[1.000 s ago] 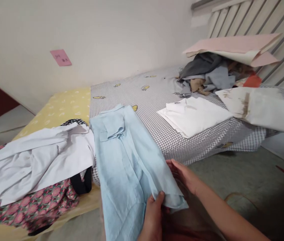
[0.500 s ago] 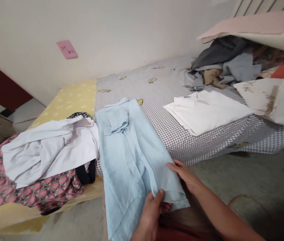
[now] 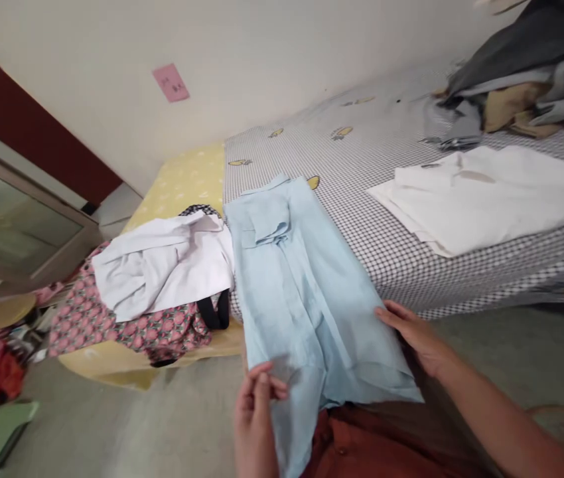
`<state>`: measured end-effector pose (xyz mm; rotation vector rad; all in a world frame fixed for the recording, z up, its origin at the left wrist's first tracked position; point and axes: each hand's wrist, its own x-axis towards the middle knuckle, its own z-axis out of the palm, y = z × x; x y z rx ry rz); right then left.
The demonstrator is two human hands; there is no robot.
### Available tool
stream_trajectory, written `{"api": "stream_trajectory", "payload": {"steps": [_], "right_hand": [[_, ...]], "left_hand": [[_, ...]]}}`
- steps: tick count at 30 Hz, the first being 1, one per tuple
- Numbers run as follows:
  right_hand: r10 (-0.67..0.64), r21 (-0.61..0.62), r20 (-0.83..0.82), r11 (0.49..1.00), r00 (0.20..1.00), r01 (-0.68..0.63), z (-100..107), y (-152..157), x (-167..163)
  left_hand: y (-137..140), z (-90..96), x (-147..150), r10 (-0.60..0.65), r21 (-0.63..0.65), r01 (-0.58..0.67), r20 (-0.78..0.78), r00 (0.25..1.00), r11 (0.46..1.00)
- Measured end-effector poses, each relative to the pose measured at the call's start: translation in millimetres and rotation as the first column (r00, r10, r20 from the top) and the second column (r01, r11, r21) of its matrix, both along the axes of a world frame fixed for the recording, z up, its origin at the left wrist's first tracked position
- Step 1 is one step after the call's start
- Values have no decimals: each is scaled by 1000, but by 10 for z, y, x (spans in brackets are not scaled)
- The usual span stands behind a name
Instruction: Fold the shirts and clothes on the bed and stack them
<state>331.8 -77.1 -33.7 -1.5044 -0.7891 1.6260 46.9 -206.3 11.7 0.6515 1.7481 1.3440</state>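
Observation:
A light blue shirt (image 3: 282,292) lies lengthwise over the bed edge, its lower part hanging toward me. One cuffed sleeve is folded over its upper part. My right hand (image 3: 416,332) holds the shirt's right edge, with some fingers hidden by the cloth. Above the left edge, low in the view, hovers my left hand (image 3: 259,405), its fingers loosely curled and nothing visible between them; it casts a shadow on the fabric. Left of the shirt, a crumpled white garment (image 3: 162,265) rests on a pink floral cloth (image 3: 127,335).
A folded white garment (image 3: 491,199) lies on the checked bed sheet (image 3: 361,166) at right. Behind it is a heap of grey and brown clothes (image 3: 515,86). A yellow sheet (image 3: 187,172) covers the left part. On the floor at far left stands a green stool (image 3: 8,431).
My left hand has let go of the shirt's inner part and moved left across it. My right hand stays on the right edge. The view has turned left.

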Motion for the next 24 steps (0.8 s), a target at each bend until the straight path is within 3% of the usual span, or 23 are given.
{"api": "stream_trajectory", "payload": {"steps": [2,4,9,15,20,24], "right_hand": [[39,-22,22,999,999,-39,-13,2,-11],[73,-24,67,997,995,-71,-15,-16,-19],[124,3,155,992,980,-126,-111,-83,-35],[36,87,210,995,977,-55,-306,-75,-88],[27,9,9,1000,1000,-27,-144,-141,-79],[88,0,3,996,996,-88,-56,-159,-27]], "left_hand": [[41,26,-234,230,36,-228,-89,969,973],[107,-7,-423,272,-14,-278,-153,950,961],[355,-229,-585,-22,-160,-32,-329,944,987],[588,-353,-376,-141,-69,123,-560,816,990],[444,-278,-238,-191,-31,205,-520,832,978],[227,-298,-116,-237,-129,200,-592,771,971]]}}
